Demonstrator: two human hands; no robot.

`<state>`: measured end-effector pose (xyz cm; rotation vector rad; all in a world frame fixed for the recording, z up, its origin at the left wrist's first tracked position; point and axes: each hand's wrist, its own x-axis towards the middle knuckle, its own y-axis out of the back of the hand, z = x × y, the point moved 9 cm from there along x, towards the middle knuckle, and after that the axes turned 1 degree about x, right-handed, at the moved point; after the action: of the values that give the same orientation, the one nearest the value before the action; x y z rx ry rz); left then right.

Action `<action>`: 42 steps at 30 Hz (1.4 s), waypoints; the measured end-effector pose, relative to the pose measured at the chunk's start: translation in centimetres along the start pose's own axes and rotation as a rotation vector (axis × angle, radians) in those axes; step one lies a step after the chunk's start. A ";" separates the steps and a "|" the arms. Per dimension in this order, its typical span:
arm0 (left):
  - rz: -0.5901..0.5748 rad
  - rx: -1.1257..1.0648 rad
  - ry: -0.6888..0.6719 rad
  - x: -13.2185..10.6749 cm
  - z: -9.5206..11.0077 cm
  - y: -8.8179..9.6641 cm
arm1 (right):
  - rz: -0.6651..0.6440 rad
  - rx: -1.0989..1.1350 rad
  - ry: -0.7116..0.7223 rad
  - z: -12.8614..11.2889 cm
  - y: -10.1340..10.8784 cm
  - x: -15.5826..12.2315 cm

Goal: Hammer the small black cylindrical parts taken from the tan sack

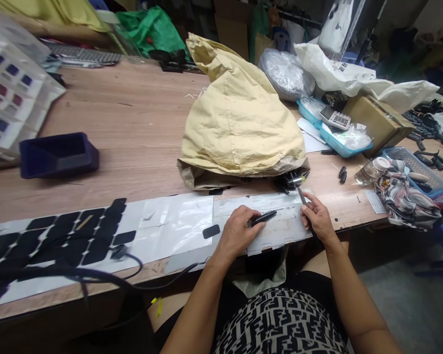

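Observation:
On the white sheet (288, 211) at the table's front edge, my left hand (239, 228) is closed on a slim black pen-shaped piece (265, 217), its thin tip pointing right. To the right of it, my right hand (316, 216) grips a hammer (301, 194) by its dark handle, with the shiny metal head up and away from me. Just behind that head lie small dark pieces, partly under the mouth of a large yellow cloth sack (239, 123). A rounded black pad (211, 231) rests left of my left hand.
Black pads (103, 228) stick to a white backing at left, with a dark cable (133, 287) across. A purple bin (59, 155) stands behind. Right are blue baskets (349, 142), a calculator (335, 118), a jar (371, 172) and patterned cloth (406, 201). Another person's arm (62, 32) shows at back left.

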<state>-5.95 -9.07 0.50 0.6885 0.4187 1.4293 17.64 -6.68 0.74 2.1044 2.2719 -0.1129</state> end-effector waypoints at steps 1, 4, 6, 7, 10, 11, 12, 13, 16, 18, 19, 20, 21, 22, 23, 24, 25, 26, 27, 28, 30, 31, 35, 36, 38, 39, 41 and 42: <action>0.014 -0.016 -0.009 -0.1 -0.2 0.1 | 0.003 -0.008 0.004 0.0 0.0 0.0; 0.047 -0.051 -0.016 -0.4 -0.7 0.3 | 0.027 -0.046 0.029 -0.2 0.1 -0.3; 0.057 -0.075 -0.015 -0.5 -0.9 0.3 | 0.042 -0.083 0.048 -0.4 0.1 -0.9; 0.059 -0.083 -0.015 -0.6 -1.0 0.2 | 0.042 -0.107 0.056 -0.5 0.0 -1.3; 0.070 -0.091 -0.020 -0.6 -1.1 0.2 | 0.002 -0.247 0.103 -1.2 -0.9 -2.8; 0.073 -0.092 -0.022 -0.5 -1.1 0.2 | -0.025 -0.321 0.139 -1.7 -1.5 -3.4; 0.074 -0.093 -0.023 -0.5 -1.1 0.2 | -0.056 -0.396 0.192 -2.3 -2.2 -4.0; 0.072 -0.095 -0.020 -0.5 -1.1 0.2 | -0.090 -0.466 0.252 -2.9 -2.9 -4.5; 0.051 -0.106 0.011 -0.3 -1.2 0.1 | -0.186 -0.622 0.403 -4.2 -5.1 -5.8; 0.036 -0.112 0.042 -0.2 -1.2 0.0 | -0.218 -0.690 0.439 -4.3 -6.0 -6.2; 0.034 -0.114 0.057 -0.2 -1.2 0.0 | -0.221 -0.716 0.445 -4.3 -6.2 -6.2; 0.034 -0.116 0.072 -0.1 -1.2 0.0 | -0.221 -0.736 0.447 -4.3 -6.4 -6.2; 0.036 -0.117 0.084 -0.1 -1.2 0.1 | -0.218 -0.750 0.451 -4.4 -6.5 -6.2; 0.040 -0.117 0.096 0.0 -1.2 0.1 | -0.216 -0.758 0.457 -4.5 -6.5 -6.1; 0.044 -0.115 0.108 0.1 -1.1 0.1 | -0.214 -0.763 0.461 -4.7 -6.5 -6.1; 0.047 -0.112 0.119 0.1 -1.1 0.2 | -0.214 -0.765 0.463 -4.8 -6.6 -6.1; 0.050 -0.110 0.131 0.2 -1.1 0.2 | -0.213 -0.767 0.464 -4.9 -6.6 -6.2; 0.050 -0.109 0.142 0.2 -1.1 0.2 | -0.213 -0.768 0.465 -5.0 -6.6 -6.2; 0.050 -0.109 0.150 0.3 -1.2 0.1 | -0.212 -0.770 0.468 -5.1 -6.7 -6.3; 0.048 -0.110 0.157 0.3 -1.2 0.1 | -0.213 -0.775 0.472 -5.1 -6.8 -6.3; 0.047 -0.115 0.169 0.4 -1.3 0.0 | -0.218 -0.803 0.480 -5.0 -7.1 -6.5; 0.048 -0.118 0.178 0.5 -1.4 0.0 | -0.219 -0.830 0.482 -4.8 -7.3 -6.6; 0.038 -0.140 0.224 0.6 -1.8 -0.3 | -0.222 -0.936 0.461 -4.2 -7.5 -6.7; 0.036 -0.144 0.230 0.7 -1.8 -0.3 | -0.217 -0.934 0.457 -4.2 -7.4 -6.6; 0.040 -0.149 0.234 0.7 -1.8 -0.3 | -0.196 -0.899 0.451 -4.5 -7.1 -6.6; 0.045 -0.151 0.235 0.7 -1.8 -0.3 | -0.182 -0.879 0.450 -4.8 -6.8 -6.6; 0.054 -0.157 0.242 0.7 -1.9 -0.3 | -0.159 -0.857 0.450 -5.1 -6.4 -6.6; 0.057 -0.160 0.248 0.7 -1.9 -0.3 | -0.154 -0.861 0.449 -5.1 -6.2 -6.6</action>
<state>-6.86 -8.07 -1.02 0.3977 0.4741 1.5903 12.04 -13.28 6.55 1.5709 2.0704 1.2012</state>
